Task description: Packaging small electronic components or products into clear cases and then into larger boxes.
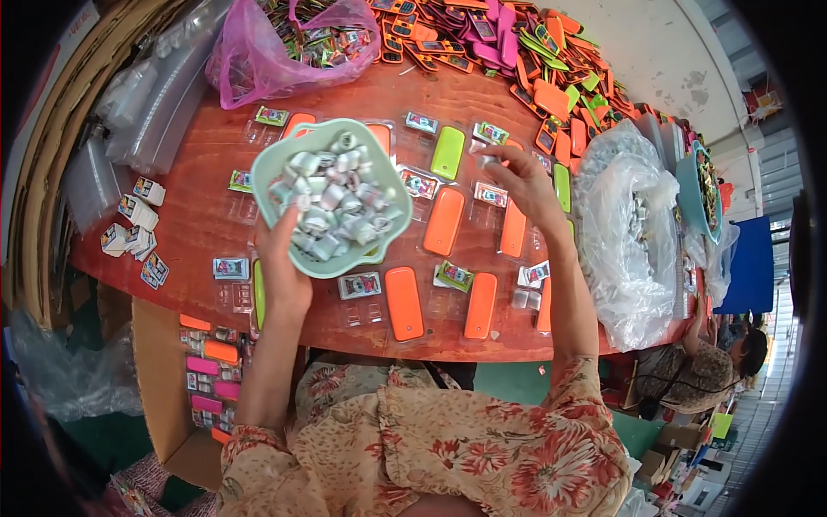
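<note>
My left hand [282,267] grips the near left rim of a pale green plastic basket [398,226], held up over the table. Many small, whitish wrapped rolls [332,196] fill it. To the right, my right hand [522,183] hovers above the clear plastic blister trays [360,310], its fingers pinched together. Whether a small whitish piece at the fingertips is in the pinch or lies beyond it is unclear. Beneath and around my hands, the trays hold orange toy phones [444,221], a lime green toy phone [448,152] and small printed packets [231,268]. The basket hides some trays.
A pink plastic bag [250,65] of packets and a heap of toy phones [482,39] lie at the back. Clear bags [633,250] stand at right, printed cards [138,211] at left. A cardboard box [164,388] of packed trays sits below. Another person [698,370] is at far right.
</note>
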Available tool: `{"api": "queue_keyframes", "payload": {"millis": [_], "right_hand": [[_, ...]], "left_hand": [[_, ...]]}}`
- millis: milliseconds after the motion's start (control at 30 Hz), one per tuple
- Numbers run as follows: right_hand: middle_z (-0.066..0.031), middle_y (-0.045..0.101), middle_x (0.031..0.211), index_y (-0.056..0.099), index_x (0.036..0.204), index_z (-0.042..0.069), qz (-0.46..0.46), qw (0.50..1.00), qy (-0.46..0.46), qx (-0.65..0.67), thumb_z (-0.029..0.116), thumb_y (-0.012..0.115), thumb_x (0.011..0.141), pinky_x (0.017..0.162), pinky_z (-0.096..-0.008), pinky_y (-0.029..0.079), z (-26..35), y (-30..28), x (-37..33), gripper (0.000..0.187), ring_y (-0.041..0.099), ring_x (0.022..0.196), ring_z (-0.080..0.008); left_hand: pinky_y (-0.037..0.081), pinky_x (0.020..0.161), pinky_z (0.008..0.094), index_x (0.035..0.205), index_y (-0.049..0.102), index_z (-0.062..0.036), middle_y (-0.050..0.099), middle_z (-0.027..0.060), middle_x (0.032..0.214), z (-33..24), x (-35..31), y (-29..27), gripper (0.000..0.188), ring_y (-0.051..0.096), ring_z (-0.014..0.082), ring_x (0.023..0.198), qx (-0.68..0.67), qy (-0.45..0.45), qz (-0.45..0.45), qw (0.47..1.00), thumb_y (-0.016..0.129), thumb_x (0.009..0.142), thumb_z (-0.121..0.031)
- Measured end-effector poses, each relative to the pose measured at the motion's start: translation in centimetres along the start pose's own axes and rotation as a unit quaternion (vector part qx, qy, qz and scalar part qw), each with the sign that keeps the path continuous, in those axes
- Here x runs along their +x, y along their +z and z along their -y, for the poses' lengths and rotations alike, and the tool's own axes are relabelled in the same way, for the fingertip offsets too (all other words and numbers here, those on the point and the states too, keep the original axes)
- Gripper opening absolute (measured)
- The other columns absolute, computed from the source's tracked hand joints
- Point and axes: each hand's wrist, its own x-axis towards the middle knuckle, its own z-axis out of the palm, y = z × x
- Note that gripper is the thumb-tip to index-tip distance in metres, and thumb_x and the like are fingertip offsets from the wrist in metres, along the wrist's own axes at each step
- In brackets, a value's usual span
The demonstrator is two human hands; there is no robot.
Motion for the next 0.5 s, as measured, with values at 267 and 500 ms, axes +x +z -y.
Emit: {"api": "queue_keyframes", "payload": {"millis": [267,500], "right_hand": [[-0.0134,0.061,0.076,0.056,0.089,0.006,-0.018,0.943,-0.002,-0.334,0.021,0.057,0.075,0.061,-0.0373,0.044,-4.5,-0.6,4.0,0.020,0.059,0.071,-0.0285],[-0.0087,0.055,0.063,0.055,0.085,0.001,-0.142,0.976,0.022,-0.162,0.022,0.061,0.076,0.055,-0.0283,0.043,-4.9,-4.2,2.0,0.023,0.054,0.057,-0.0155]], "left_hand": [[0.039,0.086,0.0320,0.121,0.037,-0.0046,0.045,0.0075,0.115,-0.9,-0.5,-0.1,0.045,0.047,0.0172,0.104,-0.006,-0.018,-0.003,1.000,0.051,0.079,-0.013],[0.039,0.087,0.0314,0.120,0.038,-0.0020,0.048,0.0075,0.113,-1.3,-0.8,0.4,0.043,0.048,0.0171,0.103,0.000,-0.030,-0.027,0.999,0.050,0.080,-0.014]]}}
